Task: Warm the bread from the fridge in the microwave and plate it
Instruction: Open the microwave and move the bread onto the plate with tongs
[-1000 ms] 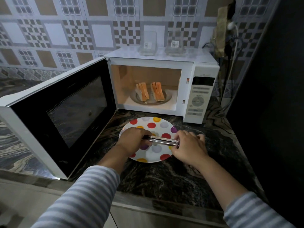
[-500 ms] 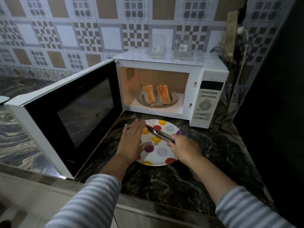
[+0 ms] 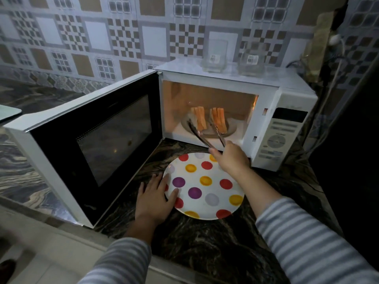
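Note:
A white microwave (image 3: pixel 287 128) stands with its door (image 3: pixel 98 144) swung open to the left and its inside lit. Two bread pieces stand upright on its glass turntable (image 3: pixel 230 130): a left one (image 3: pixel 200 119) and a right one (image 3: pixel 220 118). My right hand (image 3: pixel 231 158) holds metal tongs (image 3: pixel 207 136), whose spread tips reach into the cavity on either side of the left bread piece. A white plate with coloured dots (image 3: pixel 203 191) lies on the counter in front of the microwave. My left hand (image 3: pixel 153 199) rests flat on the plate's left rim, fingers spread.
Two clear glass containers (image 3: pixel 214 56) (image 3: pixel 251 60) sit on top of the microwave. Cables and a plug (image 3: pixel 332 58) hang at the right, beside a dark tall surface (image 3: pixel 352 160). The dark marbled counter (image 3: pixel 205 242) ends in a front edge close to me.
My right hand lifted the tongs from above the plate and pushed them into the microwave, tips now spread. My left hand let go of the tongs and slid to the plate's left rim.

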Motion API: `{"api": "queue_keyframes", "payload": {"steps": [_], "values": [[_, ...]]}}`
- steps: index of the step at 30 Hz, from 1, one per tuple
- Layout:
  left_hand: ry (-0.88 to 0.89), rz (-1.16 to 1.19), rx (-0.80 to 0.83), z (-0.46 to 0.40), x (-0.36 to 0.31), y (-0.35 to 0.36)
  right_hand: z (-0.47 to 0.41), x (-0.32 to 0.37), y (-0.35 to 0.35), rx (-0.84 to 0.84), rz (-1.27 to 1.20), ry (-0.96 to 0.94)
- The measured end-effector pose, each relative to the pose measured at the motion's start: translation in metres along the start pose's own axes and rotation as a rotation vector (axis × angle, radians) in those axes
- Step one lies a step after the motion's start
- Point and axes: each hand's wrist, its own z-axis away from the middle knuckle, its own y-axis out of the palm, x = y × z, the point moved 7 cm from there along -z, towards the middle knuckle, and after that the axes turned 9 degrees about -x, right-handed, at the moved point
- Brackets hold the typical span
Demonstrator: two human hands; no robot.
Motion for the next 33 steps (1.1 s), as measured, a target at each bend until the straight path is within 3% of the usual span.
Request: {"api": "queue_keyframes", "payload": {"steps": [11, 18, 25, 33], "values": [[-0.015, 0.001, -0.021, -0.002, 0.001, -0.002, -0.085, 0.025, 0.054, 0.082, 0.022, 0.166], [-0.045, 0.02, -0.057, -0.004, 0.004, -0.003, -0.096, 0.026, 0.068, 0.093, -0.156, 0.133], [-0.071, 0.035, -0.067, -0.004, 0.005, -0.004, -0.098, 0.022, 0.077, 0.034, -0.04, 0.14], [-0.087, 0.048, -0.081, -0.003, 0.004, -0.008, -0.051, 0.023, 0.039, -0.005, -0.167, -0.029]]}}
